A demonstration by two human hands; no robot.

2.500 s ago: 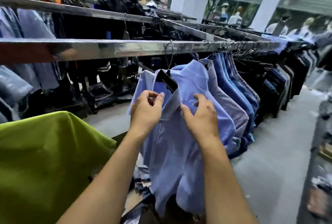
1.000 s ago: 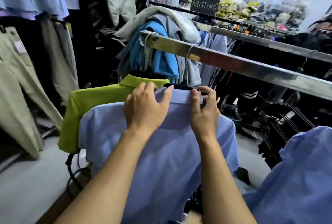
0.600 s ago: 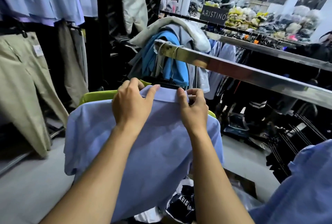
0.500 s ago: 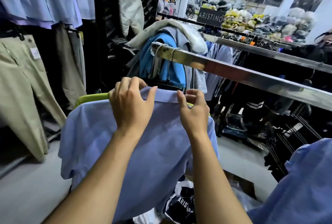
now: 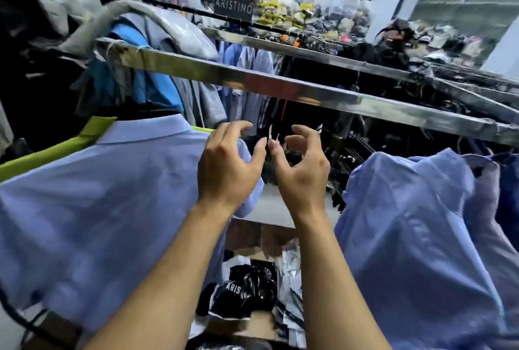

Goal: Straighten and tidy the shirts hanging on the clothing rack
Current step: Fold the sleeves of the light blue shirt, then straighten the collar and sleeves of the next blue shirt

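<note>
Both hands empty right now. Left hand (image 5: 229,165) and right hand (image 5: 302,165) hover side by side at centre frame, fingers spread and curled, gripping nothing, in the gap under the rack rail (image 5: 280,91).

Task items:
- Light blue shirt (image 5: 98,209) at 9 o'clock, hanging off the rail, collar flat, shoulders level. Looks done. Left hand overlaps its near shoulder edge in view; contact unclear.
- Green shirt (image 5: 56,147) right behind it at 10 o'clock, only collar and shoulder strip visible. Can't judge its state.
- Second blue shirt (image 5: 421,223) at 3 o'clock, collar bunched, fabric creased. More blue shirts (image 5: 502,181) packed behind it at the right edge.

Rail between the two groups is bare.

Progress, my read: early to middle. Left pair sorted, right group still needs straightening, and spacing along the rail is uneven. Likely next target is the 3 o'clock shirt.

Clutter: box of black bagged stock (image 5: 247,290) on the floor at 6 o'clock; clothes draped over the rail end (image 5: 157,29) at 11 o'clock, not hung.
</note>
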